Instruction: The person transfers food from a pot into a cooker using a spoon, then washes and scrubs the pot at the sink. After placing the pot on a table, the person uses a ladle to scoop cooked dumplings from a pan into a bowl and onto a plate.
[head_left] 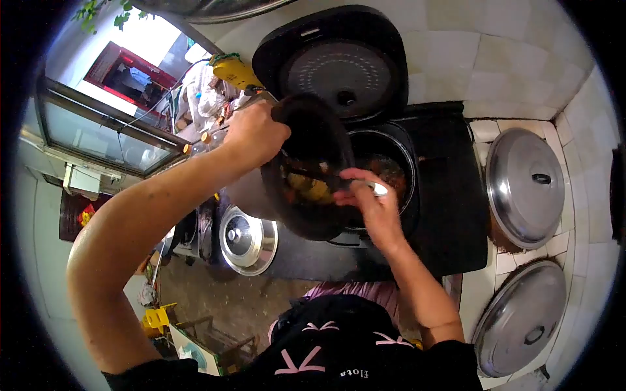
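My left hand [257,133] is closed on the upper rim of a dark cooking pot [316,120], which is tilted on its side. Chunky yellow and brown food [310,189] lies in the lower part of that pot. My right hand [373,205] grips a utensil with a shiny handle end [378,189]; its dark shaft reaches into the pot, and its working end cannot be made out. Right beside the tilted pot stands an open rice cooker [412,163] with dark, reddish food [390,171] inside. Its raised lid [332,65] leans back towards the wall.
Two large metal lids [525,186] cover the tiled stove at right. A glass-centred lid [248,240] sits left of the black counter [450,215]. Bottles [207,138] and a yellow container [233,70] are by the window. Tiled wall rises behind.
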The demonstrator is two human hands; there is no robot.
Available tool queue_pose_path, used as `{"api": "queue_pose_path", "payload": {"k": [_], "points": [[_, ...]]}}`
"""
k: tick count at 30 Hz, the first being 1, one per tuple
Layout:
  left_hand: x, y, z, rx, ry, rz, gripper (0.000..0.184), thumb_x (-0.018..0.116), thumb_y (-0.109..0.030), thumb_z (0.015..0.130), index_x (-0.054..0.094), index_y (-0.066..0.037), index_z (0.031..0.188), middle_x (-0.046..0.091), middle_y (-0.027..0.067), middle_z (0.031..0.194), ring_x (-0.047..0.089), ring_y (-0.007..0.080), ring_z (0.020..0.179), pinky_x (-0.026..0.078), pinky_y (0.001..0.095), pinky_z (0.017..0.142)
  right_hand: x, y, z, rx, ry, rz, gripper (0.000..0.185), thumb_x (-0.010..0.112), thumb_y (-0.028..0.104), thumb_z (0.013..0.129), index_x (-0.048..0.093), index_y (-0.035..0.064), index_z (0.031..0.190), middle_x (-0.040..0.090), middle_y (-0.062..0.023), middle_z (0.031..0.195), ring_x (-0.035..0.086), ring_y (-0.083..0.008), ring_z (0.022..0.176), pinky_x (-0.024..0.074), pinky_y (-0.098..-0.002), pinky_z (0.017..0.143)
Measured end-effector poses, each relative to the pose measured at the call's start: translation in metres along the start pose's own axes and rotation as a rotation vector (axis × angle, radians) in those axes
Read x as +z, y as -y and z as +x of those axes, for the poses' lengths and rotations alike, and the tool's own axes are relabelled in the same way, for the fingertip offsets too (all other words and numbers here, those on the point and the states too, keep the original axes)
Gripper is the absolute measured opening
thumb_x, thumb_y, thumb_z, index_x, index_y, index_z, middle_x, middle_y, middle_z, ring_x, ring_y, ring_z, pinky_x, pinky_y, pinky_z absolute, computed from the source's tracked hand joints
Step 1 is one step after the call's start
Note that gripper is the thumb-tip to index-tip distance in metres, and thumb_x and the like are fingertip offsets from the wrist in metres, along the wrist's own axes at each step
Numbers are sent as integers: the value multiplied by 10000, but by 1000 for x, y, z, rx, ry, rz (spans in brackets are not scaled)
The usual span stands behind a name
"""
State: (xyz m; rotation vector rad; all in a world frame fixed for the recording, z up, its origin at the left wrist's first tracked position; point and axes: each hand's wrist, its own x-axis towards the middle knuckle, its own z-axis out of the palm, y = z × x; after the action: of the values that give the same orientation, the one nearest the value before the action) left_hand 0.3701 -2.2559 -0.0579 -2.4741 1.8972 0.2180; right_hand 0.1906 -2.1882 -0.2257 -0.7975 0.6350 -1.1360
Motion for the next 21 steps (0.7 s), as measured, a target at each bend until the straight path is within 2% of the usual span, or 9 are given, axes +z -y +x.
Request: {"api": "queue_pose_path", "payload": {"k": [1,5,8,10,12,13,21], "points": [[0,0,1,-5,4,5,371,593,-222,746,628,31,1015,637,294,1025,597,437,1026,474,463,903,2,-6,1,-50,16,-70,292,470,149,959,608,-14,1159,682,-100,930,669,-171,825,536,-301,772],[12,13,11,131,-9,132,383,580,-202,751,627,36,1047,633,296,1040,597,433,1034,470,463,914,-10,-4,-5,55,10,-115,272,461,126,963,628,-7,1132,690,-103,898,668,-167,812,529,-287,765],[11,7,9,82,-7,76,387,574,-198,754,627,31,1061,631,294,1058,594,429,1047,465,459,923,-23,-1,-16,53,17,-218,272,460,101,959,605,-51,1131,671,-117,951,671,-188,818,539,-295,773],[0,-7,0,-15,13,0,387,571,-199,756,628,21,1069,630,291,1068,591,424,1058,462,456,929,-32,4,-24,47,-17,-217,259,468,96,956,617,-40,1119,674,-109,949,664,-170,817,532,-290,770],[0,-5,-1,20,-3,-18,388,569,-201,757,627,12,1076,631,286,1074,592,421,1057,462,456,928,-40,11,-33,30,-39,-234,257,464,104,960,633,-7,1118,688,-83,897,654,-140,813,513,-276,772],[0,-3,-1,38,-11,-26,388,568,-202,757,626,7,1079,631,283,1077,592,420,1057,463,455,928,-45,11,-36,-7,-44,-236,252,477,109,960,632,-15,1115,684,-76,925,651,-141,828,514,-279,770],[3,-4,0,41,-4,-7,375,572,-213,759,620,0,1064,639,263,1064,596,419,1047,468,464,913,-61,46,-58,-140,-137,-254,248,500,127,961,630,-37,1095,674,-94,946,644,-141,816,525,-273,749]]}}
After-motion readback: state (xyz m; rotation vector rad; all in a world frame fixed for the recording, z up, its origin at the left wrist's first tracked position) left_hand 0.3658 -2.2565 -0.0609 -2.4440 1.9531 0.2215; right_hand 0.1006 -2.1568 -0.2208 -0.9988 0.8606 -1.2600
